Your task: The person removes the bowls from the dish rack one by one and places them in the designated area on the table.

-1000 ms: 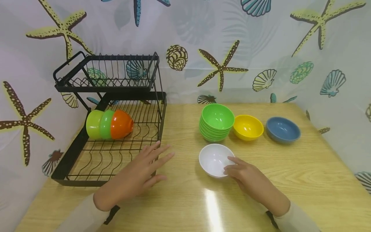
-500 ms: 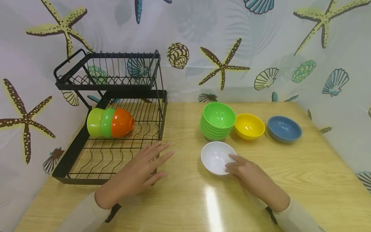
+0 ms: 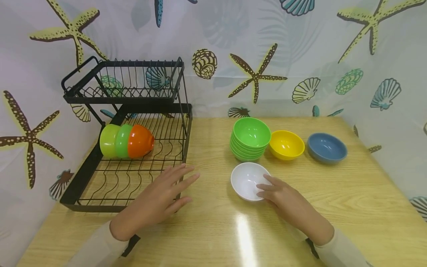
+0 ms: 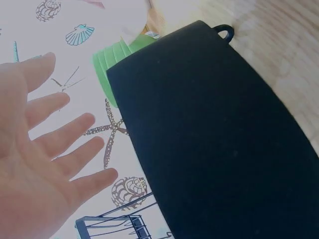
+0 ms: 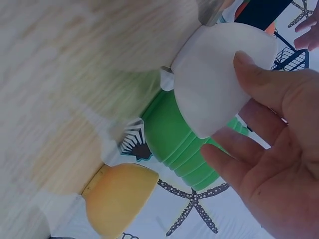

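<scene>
A white bowl (image 3: 245,181) sits upright on the wooden table in front of the stacked green bowls (image 3: 248,141). My right hand (image 3: 287,202) grips its right rim, fingers reaching inside. In the right wrist view, the thumb (image 5: 244,67) lies against the bowl's outer wall. My left hand (image 3: 160,198) hovers beside the right front of the black dish rack (image 3: 123,209), holding nothing. Its spread fingers (image 4: 65,134) show in the left wrist view. Lime, green and orange bowls (image 3: 140,141) lie nested on their side at the rack's left.
Right of the green stack stand a yellow bowl (image 3: 286,145) and a shallow blue bowl (image 3: 326,148). The rack has an upper tier (image 3: 123,100). A patterned cloth (image 3: 227,37) rises behind the table (image 3: 207,241).
The head view has shifted slightly. My right fingers have moved a little apart at the white bowl's rim. The bowls and my left hand show almost no movement.
</scene>
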Demonstrator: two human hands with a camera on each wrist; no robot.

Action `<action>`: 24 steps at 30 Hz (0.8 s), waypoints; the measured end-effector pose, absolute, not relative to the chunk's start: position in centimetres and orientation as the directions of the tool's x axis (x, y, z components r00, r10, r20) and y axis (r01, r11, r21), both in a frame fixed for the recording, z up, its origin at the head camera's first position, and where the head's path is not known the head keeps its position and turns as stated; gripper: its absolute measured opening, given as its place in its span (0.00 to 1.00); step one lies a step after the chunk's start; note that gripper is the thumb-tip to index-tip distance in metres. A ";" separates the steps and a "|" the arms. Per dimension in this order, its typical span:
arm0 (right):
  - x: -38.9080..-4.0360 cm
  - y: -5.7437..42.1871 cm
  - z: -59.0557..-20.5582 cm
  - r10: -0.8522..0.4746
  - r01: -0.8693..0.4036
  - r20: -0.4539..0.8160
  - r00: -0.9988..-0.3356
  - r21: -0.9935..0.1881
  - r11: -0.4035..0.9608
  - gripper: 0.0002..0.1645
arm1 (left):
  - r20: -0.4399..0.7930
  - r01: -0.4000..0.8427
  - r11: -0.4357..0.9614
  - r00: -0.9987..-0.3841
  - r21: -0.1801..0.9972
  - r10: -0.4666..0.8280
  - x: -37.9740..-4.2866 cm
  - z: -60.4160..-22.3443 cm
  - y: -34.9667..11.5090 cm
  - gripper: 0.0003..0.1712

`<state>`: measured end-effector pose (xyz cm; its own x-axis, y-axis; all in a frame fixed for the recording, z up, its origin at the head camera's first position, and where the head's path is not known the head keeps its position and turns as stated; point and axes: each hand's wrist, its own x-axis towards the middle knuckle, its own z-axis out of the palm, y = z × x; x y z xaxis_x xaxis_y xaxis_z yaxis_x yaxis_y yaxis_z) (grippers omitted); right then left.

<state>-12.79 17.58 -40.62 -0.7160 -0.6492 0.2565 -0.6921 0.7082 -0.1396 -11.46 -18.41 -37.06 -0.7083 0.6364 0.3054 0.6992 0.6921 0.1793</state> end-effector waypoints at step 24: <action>-9.5 19.0 -40.5 -0.594 -0.707 0.409 -0.693 -0.221 0.672 0.35 | 0.426 0.594 0.785 -0.765 0.178 0.483 -14.7 -34.0 -21.6 0.31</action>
<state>-9.54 19.03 -40.52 -0.6925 -0.5944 0.4088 -0.7070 0.6719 -0.2206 -14.66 -21.62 -33.97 -0.7654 0.4828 0.4256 0.5939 0.7846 0.1781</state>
